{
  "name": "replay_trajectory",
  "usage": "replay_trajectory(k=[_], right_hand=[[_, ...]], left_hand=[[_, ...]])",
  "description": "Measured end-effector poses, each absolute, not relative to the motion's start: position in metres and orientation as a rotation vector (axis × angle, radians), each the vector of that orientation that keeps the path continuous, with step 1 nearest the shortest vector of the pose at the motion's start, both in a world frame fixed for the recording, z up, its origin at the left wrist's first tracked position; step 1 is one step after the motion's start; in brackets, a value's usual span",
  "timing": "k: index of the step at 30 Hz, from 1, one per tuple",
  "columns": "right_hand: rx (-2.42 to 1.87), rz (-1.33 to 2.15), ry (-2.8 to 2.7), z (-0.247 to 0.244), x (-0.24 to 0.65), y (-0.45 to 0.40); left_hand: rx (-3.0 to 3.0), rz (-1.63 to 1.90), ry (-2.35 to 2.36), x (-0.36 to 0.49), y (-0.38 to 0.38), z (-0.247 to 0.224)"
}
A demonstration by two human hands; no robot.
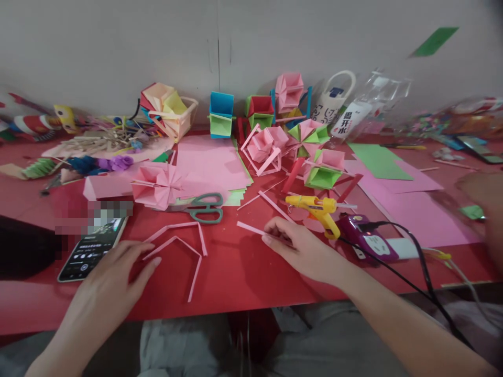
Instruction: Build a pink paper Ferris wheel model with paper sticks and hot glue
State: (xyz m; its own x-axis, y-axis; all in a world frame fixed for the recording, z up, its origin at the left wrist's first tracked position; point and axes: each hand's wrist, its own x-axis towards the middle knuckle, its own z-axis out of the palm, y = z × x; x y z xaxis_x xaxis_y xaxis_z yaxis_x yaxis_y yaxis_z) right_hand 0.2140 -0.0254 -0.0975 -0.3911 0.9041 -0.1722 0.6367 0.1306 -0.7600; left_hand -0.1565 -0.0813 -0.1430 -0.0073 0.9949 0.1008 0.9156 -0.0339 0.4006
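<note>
My right hand (298, 246) pinches a narrow pink paper strip (248, 228) between thumb and fingers, a little above the red table (231, 272). On the left, my left hand (113, 277) has thumb and fingers apart, beside the ends of two bent pink paper strips (173, 238); whether it touches them I cannot tell. Another pink strip (275, 205) lies just beyond my right hand. A yellow glue gun (316, 207) rests past that hand's knuckles, and green-handled scissors (206, 208) lie between the hands, farther back. Close by my left hand is a lit phone (92, 251).
Folded paper pieces (261, 146) in pink, green, red and blue stand along the wall. Pink sheets (208, 162) lie at the middle back. A purple power adapter (369, 238) with black cables sits at right. Another person's arm (483, 209) shows at the right edge.
</note>
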Motion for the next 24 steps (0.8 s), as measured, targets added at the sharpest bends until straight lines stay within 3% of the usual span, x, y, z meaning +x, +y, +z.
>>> replay_trajectory(k=[5,9,16,24], right_hand=[[-1.524,1.044,-2.187,-0.098,0.215,-0.021],[-1.376,1.283,-2.134,-0.093,0.207,-0.023],[-1.278,1.347,-1.945,-0.094,0.187,-0.022],[-1.309,1.499,-1.615,-0.099,0.2,-0.006]], left_hand=[[1.975,0.541,1.995,-0.148,-0.086,-0.134],[2.029,0.694,1.945,-0.123,-0.082,-0.106],[2.187,0.767,1.397,-0.054,-0.037,-0.066],[1.866,0.799,1.038,-0.011,0.027,-0.076]])
